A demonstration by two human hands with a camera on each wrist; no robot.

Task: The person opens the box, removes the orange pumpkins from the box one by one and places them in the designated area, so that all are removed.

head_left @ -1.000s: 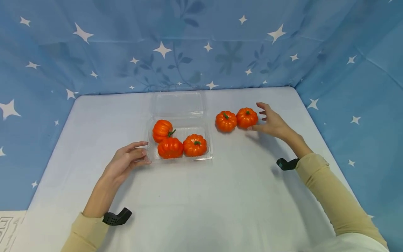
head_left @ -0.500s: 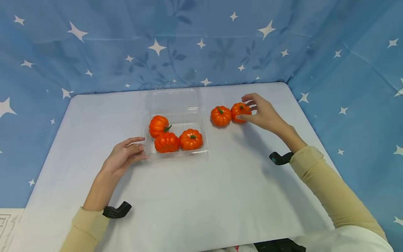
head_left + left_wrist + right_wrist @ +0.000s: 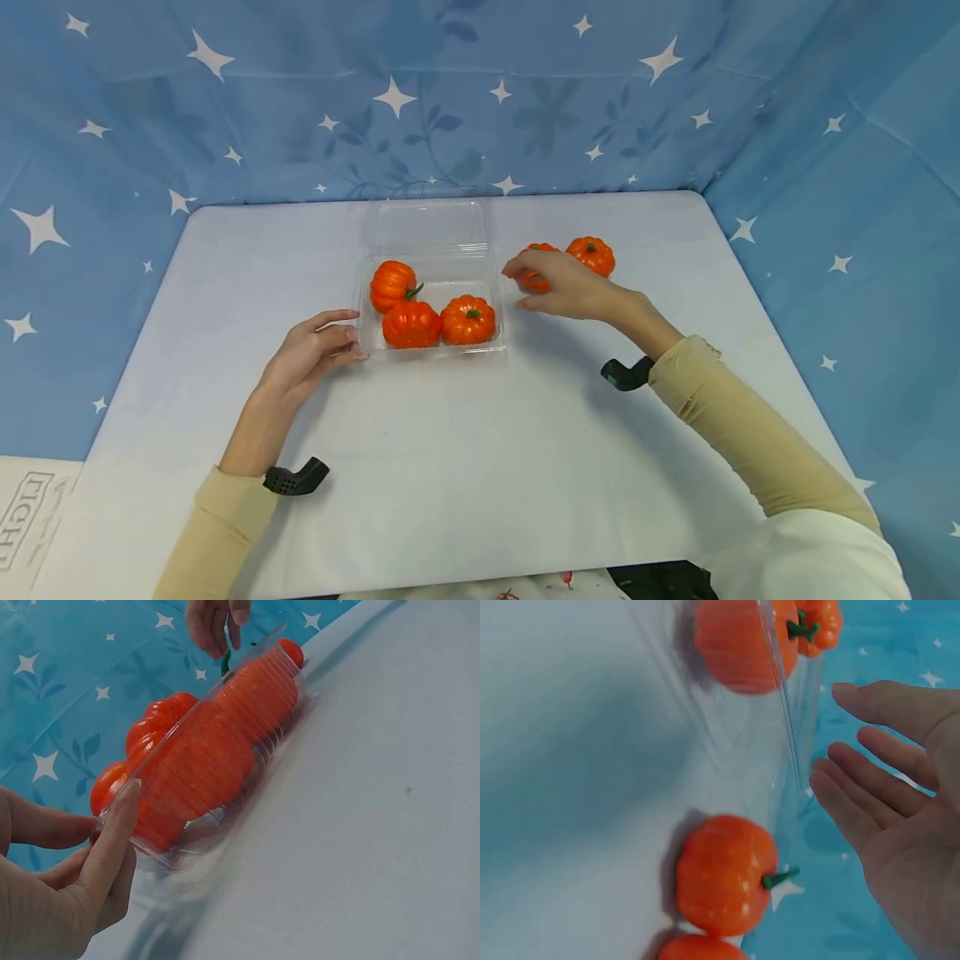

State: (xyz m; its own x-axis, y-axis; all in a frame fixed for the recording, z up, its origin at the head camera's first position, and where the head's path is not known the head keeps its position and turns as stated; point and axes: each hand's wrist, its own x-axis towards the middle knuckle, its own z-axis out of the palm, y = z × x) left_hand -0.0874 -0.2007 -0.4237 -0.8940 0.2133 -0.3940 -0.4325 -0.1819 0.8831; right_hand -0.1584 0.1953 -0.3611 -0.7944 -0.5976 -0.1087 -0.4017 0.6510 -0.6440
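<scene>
A clear plastic clamshell container (image 3: 459,282) lies on the table with its lid folded back. It holds three orange toy pumpkins, one of them a pumpkin (image 3: 468,320) at the front right. My left hand (image 3: 306,354) is at the container's left side; in the left wrist view its thumb and fingers pinch the rim. Two more pumpkins sit right of the container. My right hand (image 3: 562,287) hovers over the nearer pumpkin (image 3: 543,247), partly covering it. Its fingers are spread and hold nothing. The other pumpkin (image 3: 592,256) is behind the wrist side of that hand.
A white cloth covers the table (image 3: 450,450). Behind and to the right hangs a blue curtain (image 3: 480,100) with white stars. A printed sheet (image 3: 30,517) shows at the lower left. Each wrist wears a black camera.
My right hand has moved left, from the farther right pumpkin to above the one beside the container. The pumpkins stay put, and my left hand keeps its place. The head view has shifted slightly.
</scene>
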